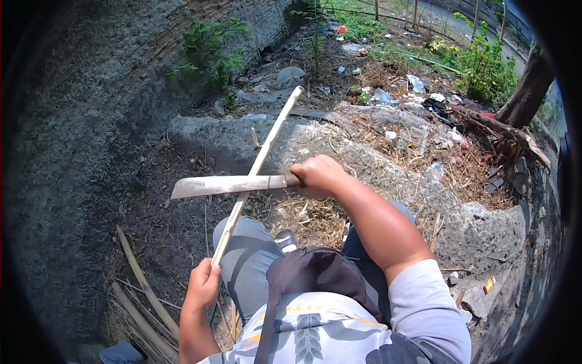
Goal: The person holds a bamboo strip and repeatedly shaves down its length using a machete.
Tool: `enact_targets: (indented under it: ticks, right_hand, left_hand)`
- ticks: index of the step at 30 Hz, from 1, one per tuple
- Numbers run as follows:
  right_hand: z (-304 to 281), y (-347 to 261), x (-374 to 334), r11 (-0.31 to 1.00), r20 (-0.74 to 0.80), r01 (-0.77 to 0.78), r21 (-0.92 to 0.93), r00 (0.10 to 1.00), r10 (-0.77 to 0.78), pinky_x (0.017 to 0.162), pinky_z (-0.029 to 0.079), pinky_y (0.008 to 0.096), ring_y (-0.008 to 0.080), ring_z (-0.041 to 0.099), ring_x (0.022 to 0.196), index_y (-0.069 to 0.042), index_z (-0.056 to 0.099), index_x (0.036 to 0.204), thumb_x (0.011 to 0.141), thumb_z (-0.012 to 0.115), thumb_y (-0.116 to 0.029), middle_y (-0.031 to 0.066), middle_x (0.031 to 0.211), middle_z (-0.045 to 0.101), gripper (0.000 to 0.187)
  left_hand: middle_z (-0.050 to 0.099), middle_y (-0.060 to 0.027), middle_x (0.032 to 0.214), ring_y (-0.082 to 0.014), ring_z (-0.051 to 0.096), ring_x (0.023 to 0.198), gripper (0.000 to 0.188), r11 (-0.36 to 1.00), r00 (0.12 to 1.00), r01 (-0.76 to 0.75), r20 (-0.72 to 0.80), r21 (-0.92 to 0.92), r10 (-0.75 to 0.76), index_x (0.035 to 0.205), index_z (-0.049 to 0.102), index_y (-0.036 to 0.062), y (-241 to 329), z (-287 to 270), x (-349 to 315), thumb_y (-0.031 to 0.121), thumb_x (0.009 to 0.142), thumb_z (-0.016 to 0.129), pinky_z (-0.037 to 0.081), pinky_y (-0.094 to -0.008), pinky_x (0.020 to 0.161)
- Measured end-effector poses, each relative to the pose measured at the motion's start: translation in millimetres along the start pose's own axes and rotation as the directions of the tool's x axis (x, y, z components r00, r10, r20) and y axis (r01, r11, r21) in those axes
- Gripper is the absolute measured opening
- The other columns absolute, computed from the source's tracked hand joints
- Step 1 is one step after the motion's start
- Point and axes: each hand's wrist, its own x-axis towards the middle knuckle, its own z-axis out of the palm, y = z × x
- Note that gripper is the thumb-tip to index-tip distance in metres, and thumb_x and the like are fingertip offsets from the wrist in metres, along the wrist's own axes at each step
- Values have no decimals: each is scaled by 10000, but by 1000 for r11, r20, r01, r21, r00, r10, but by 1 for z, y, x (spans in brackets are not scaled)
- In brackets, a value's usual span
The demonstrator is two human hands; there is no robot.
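My left hand point(203, 283) is closed around the lower end of a long, pale, peeled wooden stick point(274, 134). The stick slants up and away to the right, its far end above the ground. A machete point(227, 185) with a broad, worn blade lies across the middle of the stick, its tip pointing left. Its brown handle point(293, 180) is in my right hand point(321, 176), with the fingers wrapped around it. Blade and stick cross and appear to touch. Beyond the blade, a thin curled shaving point(255, 138) stands out beside the stick.
Several bent wooden strips point(145, 285) lie at lower left by a rough wall point(91, 139). Ahead runs a broken concrete ledge point(212, 139) with dry shavings point(315, 218) below it. Litter point(418, 85) covers the ground at upper right, near a tree trunk point(530, 88). A dark bag point(321, 273) rests on my lap.
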Motion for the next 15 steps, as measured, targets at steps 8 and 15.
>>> enact_targets:
  ticks: [8,15]
  right_hand:
    - [-8,49,-5,938,-36,-327,114,942,333,804,562,511,373,711,918,-161,710,965,743,668,-157,160,910,737,227]
    - [-7,33,-5,948,35,-317,-19,948,318,844,564,488,365,710,976,-139,722,1013,752,657,-150,157,975,744,269]
  left_hand:
    - [480,47,633,-66,415,588,351,989,996,76,-58,130,-69,837,587,25,-3,-23,-23,295,1060,584,371,-309,514]
    - [504,-22,615,-104,427,600,336,976,987,163,-39,147,-159,802,548,7,-23,-18,-29,236,1041,603,392,-343,539]
